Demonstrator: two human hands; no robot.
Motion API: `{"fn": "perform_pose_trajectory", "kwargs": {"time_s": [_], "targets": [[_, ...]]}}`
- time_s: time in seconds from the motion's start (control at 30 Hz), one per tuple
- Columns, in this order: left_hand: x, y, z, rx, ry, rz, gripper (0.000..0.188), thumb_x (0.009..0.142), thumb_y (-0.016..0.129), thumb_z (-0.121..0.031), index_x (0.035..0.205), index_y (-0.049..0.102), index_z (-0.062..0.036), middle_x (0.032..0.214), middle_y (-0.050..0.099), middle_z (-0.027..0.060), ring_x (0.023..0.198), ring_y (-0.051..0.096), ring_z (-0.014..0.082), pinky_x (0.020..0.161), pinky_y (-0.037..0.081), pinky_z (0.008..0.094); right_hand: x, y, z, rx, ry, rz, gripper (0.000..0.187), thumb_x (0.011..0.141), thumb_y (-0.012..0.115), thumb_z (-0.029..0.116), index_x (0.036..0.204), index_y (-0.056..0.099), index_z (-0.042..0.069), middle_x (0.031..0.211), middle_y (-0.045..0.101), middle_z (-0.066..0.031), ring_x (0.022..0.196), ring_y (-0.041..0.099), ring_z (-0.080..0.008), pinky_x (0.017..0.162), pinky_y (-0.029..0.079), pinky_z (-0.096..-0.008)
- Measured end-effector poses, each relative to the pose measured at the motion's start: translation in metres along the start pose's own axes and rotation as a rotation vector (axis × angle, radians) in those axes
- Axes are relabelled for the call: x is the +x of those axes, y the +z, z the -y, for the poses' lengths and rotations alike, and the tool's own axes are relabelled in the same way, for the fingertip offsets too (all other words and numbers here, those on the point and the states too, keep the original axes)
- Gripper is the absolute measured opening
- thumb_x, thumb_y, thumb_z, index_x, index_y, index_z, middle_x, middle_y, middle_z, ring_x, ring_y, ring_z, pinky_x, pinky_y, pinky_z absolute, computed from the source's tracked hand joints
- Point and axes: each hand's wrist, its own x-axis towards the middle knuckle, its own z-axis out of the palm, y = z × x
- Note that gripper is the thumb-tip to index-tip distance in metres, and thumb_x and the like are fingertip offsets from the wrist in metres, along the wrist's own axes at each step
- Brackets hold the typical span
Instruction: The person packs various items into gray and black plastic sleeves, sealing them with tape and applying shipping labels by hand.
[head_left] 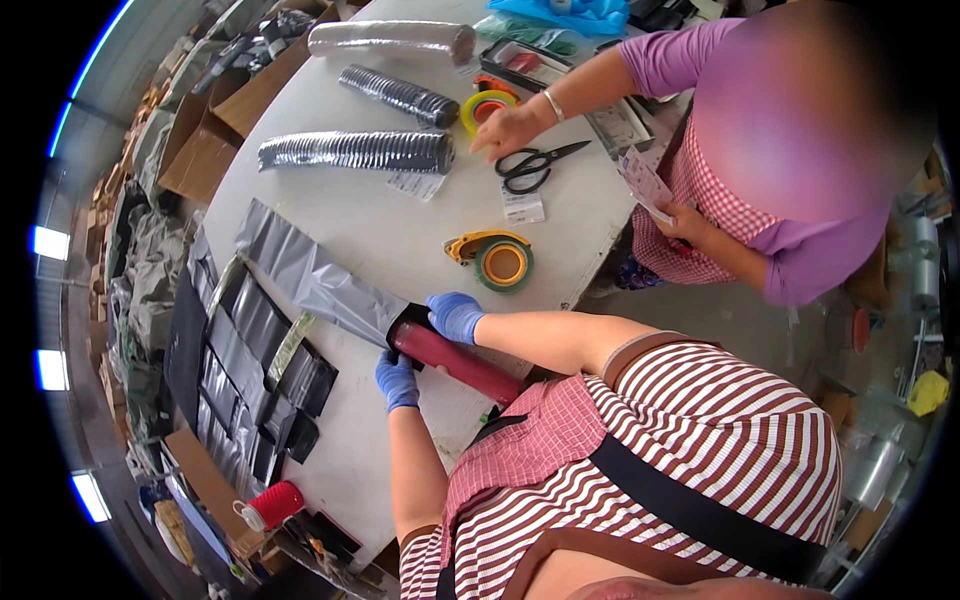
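Brown-and-white striped shirt [720, 420] nearest the camera, with a red checked apron bib [530, 430] over it. Just beyond, a dark red roll [458, 364] lies slantwise over the near side of the white table [390, 235], its near end close against the apron, its far end within the black-lined mouth of a long grey plastic bag [325, 280]. Left hand [397, 382], blue-gloved, has its fingers curled in on one side of the bag's mouth; right hand [455, 317], gloved alike, is closed on the opposite edge. Thumbs partly hidden; how firm each grip is, cannot tell. Roll looks stiff and fairly weighty, its glossy skin likely slippery under gloves; best held around the barrel, near end supported. Bag seems light, limp, apt to crease or tear; its lip is the place to hold, one pinch per side. Left of it, a pile of grey and black bags [240, 350]; nearer the table's edge, a red spool of cord [272, 506]. Beyond the right hand, a yellow tape dispenser [500, 262], then black-handled scissors [530, 170]. Farther off, two ribbed dark rolls in clear wrap [355, 152] and one pale wrapped roll [392, 40]. Across the table, a co-worker's bare hand [510, 130] is spread loosely beside a yellow tape roll [487, 108]; their other hand holds paper slips [645, 185].
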Motion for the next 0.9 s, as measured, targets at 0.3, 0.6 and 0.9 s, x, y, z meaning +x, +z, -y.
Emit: {"fn": "perform_pose_trajectory", "kwargs": {"time_s": [0.3, 0.6, 0.9], "targets": [[0.009, 0.005, 0.03, -0.067, 0.109, -0.044, 0.014, 0.09, 0.062, -0.007, 0.1, 0.065, 0.0024, 0.085, 0.069, 0.0083, 0.069, 0.059, 0.0142, 0.063, 0.048, 0.03, -0.002, -0.001, 0.005, -0.074, -0.021, -0.002, 0.021, 0.086, 0.056, 0.021, 0.096, 0.063, 0.004, 0.089, 0.067, -0.0234, 0.086, 0.065, -0.0415, 0.079, 0.051, -0.05], [-0.01, 0.006, 0.008, -0.007, 0.023, -0.022, 0.015, 0.089, 0.06, -0.005, 0.101, 0.064, 0.0021, 0.088, 0.071, 0.0112, 0.073, 0.063, 0.0172, 0.069, 0.05, 0.0313, -0.015, -0.016, 0.012, -0.122, -0.055, 0.01, 0.023, 0.088, 0.055, 0.024, 0.098, 0.061, 0.004, 0.088, 0.067, -0.0227, 0.084, 0.064, -0.0417, 0.077, 0.051, -0.0509], [-0.012, 0.008, 0.01, 0.034, 0.065, -0.052, 0.013, 0.087, 0.06, -0.009, 0.096, 0.066, -0.0015, 0.087, 0.072, 0.0135, 0.074, 0.067, 0.0222, 0.071, 0.051, 0.0352, -0.017, -0.013, 0.009, -0.168, -0.071, -0.003, 0.024, 0.088, 0.055, 0.025, 0.099, 0.06, 0.005, 0.088, 0.067, -0.022, 0.083, 0.065, -0.0403, 0.076, 0.051, -0.0505]]}}
